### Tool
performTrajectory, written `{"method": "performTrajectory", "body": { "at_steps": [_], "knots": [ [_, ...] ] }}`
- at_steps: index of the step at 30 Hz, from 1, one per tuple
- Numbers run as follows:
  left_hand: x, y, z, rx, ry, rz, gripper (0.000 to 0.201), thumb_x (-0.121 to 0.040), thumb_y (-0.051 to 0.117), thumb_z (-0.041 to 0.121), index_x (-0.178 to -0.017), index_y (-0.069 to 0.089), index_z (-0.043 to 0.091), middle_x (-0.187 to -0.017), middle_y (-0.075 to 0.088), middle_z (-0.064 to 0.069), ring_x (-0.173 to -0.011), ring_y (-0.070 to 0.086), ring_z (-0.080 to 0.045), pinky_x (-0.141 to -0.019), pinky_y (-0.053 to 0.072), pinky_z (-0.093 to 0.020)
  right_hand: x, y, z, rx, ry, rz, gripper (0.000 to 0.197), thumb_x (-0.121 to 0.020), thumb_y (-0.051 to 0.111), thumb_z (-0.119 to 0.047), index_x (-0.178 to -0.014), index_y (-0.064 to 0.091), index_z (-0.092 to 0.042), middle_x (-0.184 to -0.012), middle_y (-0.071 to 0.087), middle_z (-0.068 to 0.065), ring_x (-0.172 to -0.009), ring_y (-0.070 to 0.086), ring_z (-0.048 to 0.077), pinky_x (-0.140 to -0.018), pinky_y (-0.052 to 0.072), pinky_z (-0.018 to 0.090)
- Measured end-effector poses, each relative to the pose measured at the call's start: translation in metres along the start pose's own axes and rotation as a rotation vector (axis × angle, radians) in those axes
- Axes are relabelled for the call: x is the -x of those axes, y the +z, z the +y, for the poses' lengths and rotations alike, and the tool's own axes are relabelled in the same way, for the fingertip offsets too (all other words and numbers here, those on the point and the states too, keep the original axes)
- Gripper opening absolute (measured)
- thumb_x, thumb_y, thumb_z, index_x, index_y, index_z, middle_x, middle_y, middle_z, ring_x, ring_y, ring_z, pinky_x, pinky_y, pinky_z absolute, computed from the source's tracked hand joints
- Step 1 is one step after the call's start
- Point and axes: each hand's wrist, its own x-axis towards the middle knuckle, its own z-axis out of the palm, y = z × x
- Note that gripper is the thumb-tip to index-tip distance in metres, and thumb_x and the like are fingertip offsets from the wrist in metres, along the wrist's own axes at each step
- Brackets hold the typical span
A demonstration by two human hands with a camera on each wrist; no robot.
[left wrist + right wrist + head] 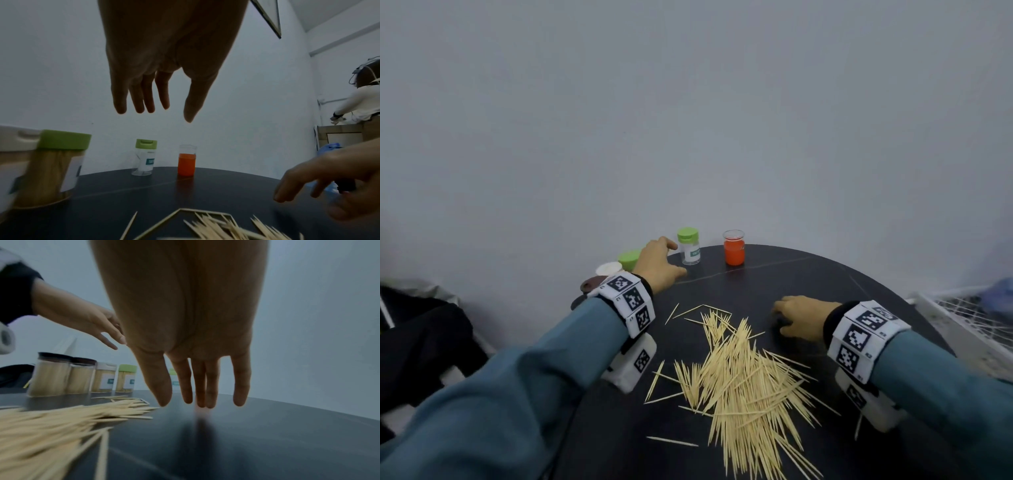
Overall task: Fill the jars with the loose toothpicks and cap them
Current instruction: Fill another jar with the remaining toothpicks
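A heap of loose toothpicks (pixel 743 380) lies on the dark round table (pixel 808 277). A nearly empty clear jar with a green cap (pixel 690 246) stands at the far edge, and an orange jar without a cap (pixel 734 247) stands to its right. My left hand (pixel 659 262) hovers open just left of the green-capped jar (pixel 145 158), fingers straight (pixel 141 104), holding nothing. My right hand (pixel 796 318) is open to the right of the heap, fingertips (pixel 202 400) touching the tabletop. Filled, capped jars (pixel 82 378) stand in a row at the far left.
A filled green-capped jar (pixel 55 164) and a white-capped one (pixel 12 162) stand close to my left hand. A wire rack (pixel 969 318) sits off the table's right edge, dark furniture (pixel 421 342) to the left. Another person (pixel 362 104) stands far right.
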Motion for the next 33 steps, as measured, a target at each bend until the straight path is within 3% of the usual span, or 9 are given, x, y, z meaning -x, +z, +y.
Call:
{"method": "performTrajectory", "body": {
  "at_steps": [7,16,22,28,33],
  "knots": [
    [-0.074,0.022,0.012,-0.086,0.028,-0.039,0.052,-0.083,0.067,0.009,-0.130,0.047,0.004,-0.135,0.048,-0.016,-0.123,0.046,-0.028,-0.095,0.035,-0.029,-0.034,-0.002,0.029,-0.016,0.021,-0.015,0.044,-0.096,0.045,-0.017,-0.138,0.037,-0.005,-0.141,0.038,0.011,-0.129,0.040,0.024,-0.105,0.032,0.030],
    [-0.149,0.042,-0.003,-0.361,-0.006,-0.123,0.071,-0.087,0.066,0.021,-0.146,0.029,0.008,-0.149,0.032,-0.016,-0.134,0.033,-0.035,-0.108,0.030,-0.039,-0.054,0.007,0.043,-0.061,-0.018,0.016,0.043,-0.095,0.047,-0.022,-0.135,0.041,-0.009,-0.138,0.039,0.007,-0.125,0.044,0.024,-0.104,0.038,0.036],
    [-0.156,0.065,-0.010,-0.432,-0.062,-0.236,0.076,-0.087,0.063,0.030,-0.149,0.021,0.013,-0.153,0.024,-0.017,-0.134,0.033,-0.039,-0.110,0.031,-0.042,-0.056,0.008,0.045,-0.057,-0.033,0.034,0.042,-0.096,0.045,-0.020,-0.136,0.042,-0.009,-0.139,0.039,0.006,-0.127,0.043,0.023,-0.105,0.037,0.035],
    [-0.151,0.074,-0.007,-0.267,-0.041,-0.090,0.060,-0.079,0.074,0.023,-0.129,0.042,0.009,-0.129,0.043,-0.017,-0.116,0.047,-0.036,-0.095,0.042,-0.041,-0.057,0.008,0.045,-0.056,-0.024,0.036,0.041,-0.096,0.045,-0.020,-0.135,0.043,-0.009,-0.138,0.039,0.006,-0.125,0.044,0.024,-0.103,0.039,0.035],
    [-0.137,0.076,0.001,-0.152,-0.069,-0.095,0.066,-0.074,0.078,0.017,-0.128,0.043,0.003,-0.129,0.043,-0.017,-0.116,0.049,-0.032,-0.092,0.041,-0.035,-0.056,0.008,0.045,-0.055,-0.018,0.030,0.041,-0.095,0.045,-0.018,-0.135,0.044,-0.010,-0.138,0.040,0.006,-0.125,0.044,0.024,-0.104,0.038,0.036]
  ]
}}
